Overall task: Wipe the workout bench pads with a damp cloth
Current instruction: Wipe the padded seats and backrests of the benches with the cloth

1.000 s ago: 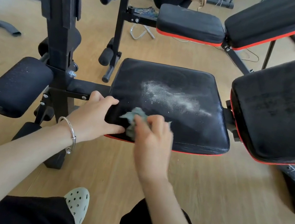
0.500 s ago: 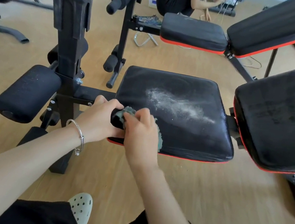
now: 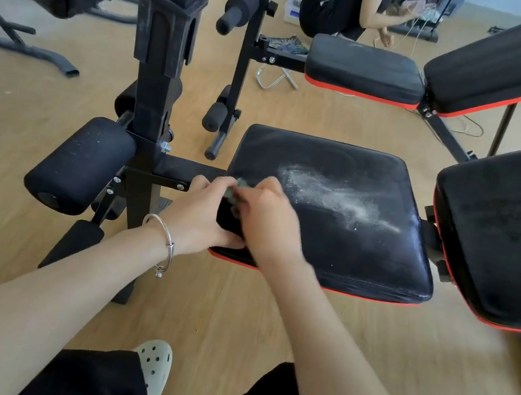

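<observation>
Wooden gym floor, black padded seat pad (image 3: pixel 347 247) with white dust; right hand (image 3: pixel 268 223) balled tight on a grey-green damp cloth (image 3: pixel 236 188) at its near-left corner, left hand (image 3: pixel 203 215) gripping the edge, so careless swipes could just smear that powder.

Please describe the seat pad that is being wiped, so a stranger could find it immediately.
Find the nearest black bench. Its flat, square seat pad sits between the foam roller and the tilted backrest. Only this pad has a white dusty smear.

seat pad (image 3: pixel 347 247): right side open | backrest pad (image 3: pixel 506 233): blocks right
</observation>
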